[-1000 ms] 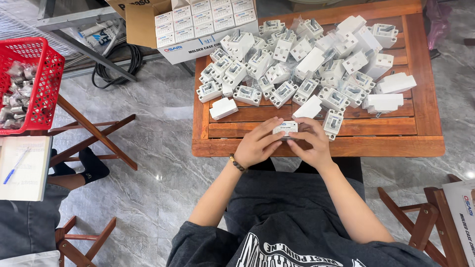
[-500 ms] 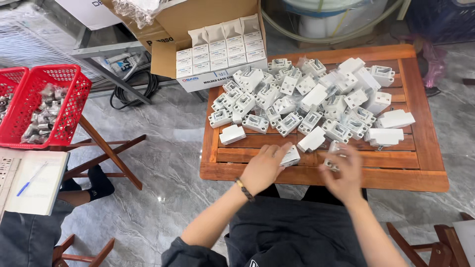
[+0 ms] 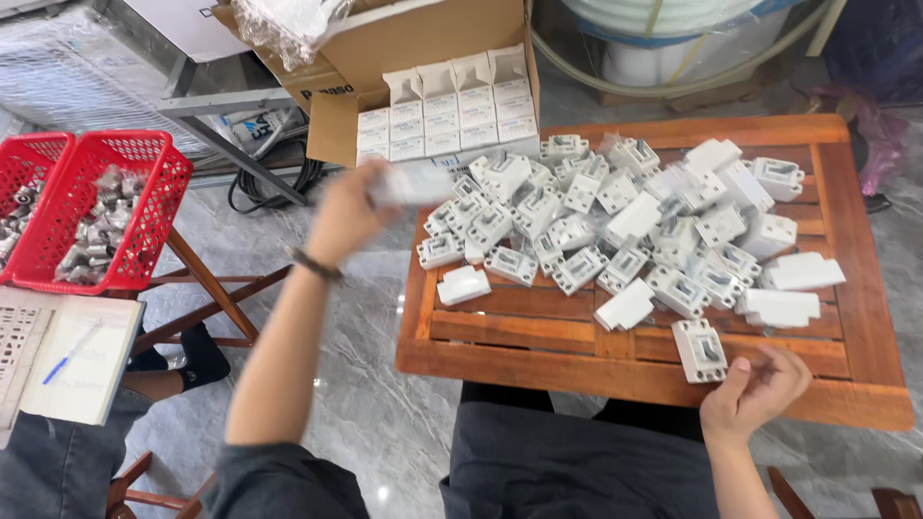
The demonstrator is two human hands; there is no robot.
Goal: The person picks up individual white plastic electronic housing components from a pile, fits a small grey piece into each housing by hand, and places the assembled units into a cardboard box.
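Our left hand [image 3: 344, 213] is raised in the upper middle of the frame, arm stretched out, fingers closed on a blurred white switch [image 3: 413, 185] just below the open cardboard box [image 3: 423, 86]. Our right hand [image 3: 760, 384] rests low right at the near edge of the wooden bench [image 3: 538, 360], fingers loosely curled and holding nothing, thumb just beside a white switch unit [image 3: 699, 349]. A heap of switches [image 3: 625, 221] covers the bench above it.

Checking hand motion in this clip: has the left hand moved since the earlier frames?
Yes. The left hand, holding a blurred white part, has gone from the wooden table's near edge up toward the cardboard box.
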